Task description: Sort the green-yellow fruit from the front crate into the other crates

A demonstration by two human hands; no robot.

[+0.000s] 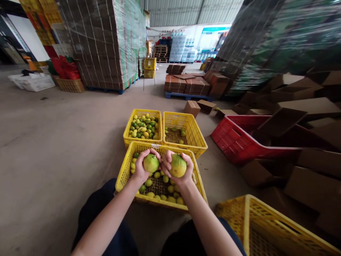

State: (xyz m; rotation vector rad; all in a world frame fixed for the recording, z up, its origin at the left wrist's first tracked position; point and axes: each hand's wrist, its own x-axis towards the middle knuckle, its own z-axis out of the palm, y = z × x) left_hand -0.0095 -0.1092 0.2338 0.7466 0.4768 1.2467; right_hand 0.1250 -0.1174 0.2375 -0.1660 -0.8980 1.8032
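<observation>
Both hands are raised side by side over the near yellow crate [122,170], which has several green-yellow citrus fruits [170,189] across its bottom. My left hand [141,167] is wrapped round a green lemon [151,163]. Curled round a larger yellow-green lemon [178,165] is my right hand [188,170]. Beyond stand two more yellow crates, touching the near one or close to it. The back left crate [128,137] is well filled with green and yellow fruits [145,127]. In the back right crate [195,133] only a few green fruits [182,132] lie on the bottom.
A red crate [229,142] and a heap of open cardboard boxes [306,177] lie on the right. Another yellow crate [249,213] stands near my right knee. Flattened cartons [186,85] rest on a blue pallet [186,96]. Wrapped pallet stacks [93,46] rise behind.
</observation>
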